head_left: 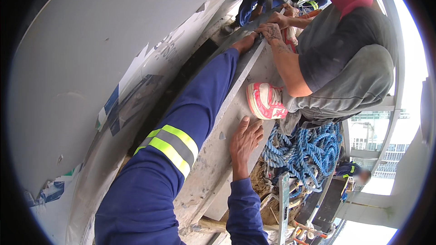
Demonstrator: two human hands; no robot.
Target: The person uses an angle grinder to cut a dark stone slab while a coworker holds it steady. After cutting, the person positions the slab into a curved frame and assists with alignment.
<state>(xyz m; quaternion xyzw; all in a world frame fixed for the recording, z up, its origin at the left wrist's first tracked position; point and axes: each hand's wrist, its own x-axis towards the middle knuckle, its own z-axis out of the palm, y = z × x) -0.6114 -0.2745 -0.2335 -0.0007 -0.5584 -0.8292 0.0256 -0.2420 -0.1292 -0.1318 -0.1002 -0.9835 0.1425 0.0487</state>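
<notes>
- Far left: a large pale grey panel fills the view, with torn blue and white film peeling along its lower edge.
- Your left arm, in a blue sleeve with a yellow and grey reflective band, reaches up along the gap beside that panel.
- Your left hand sits at the top end of the long grey metal beam; its fingers are hidden against the beam, so I cannot tell whether they grip.
- Your right hand lies flat on the beam's dusty face lower down, fingers spread open and holding nothing.
- Just right of that hand: a coil of blue rope is heaped beside the beam.
- Above the rope: a co-worker's pink and white shoe rests on the beam, near your right hand.
- Upper right: the crouching co-worker's hand presses on the beam, touching distance from your left hand.
</notes>
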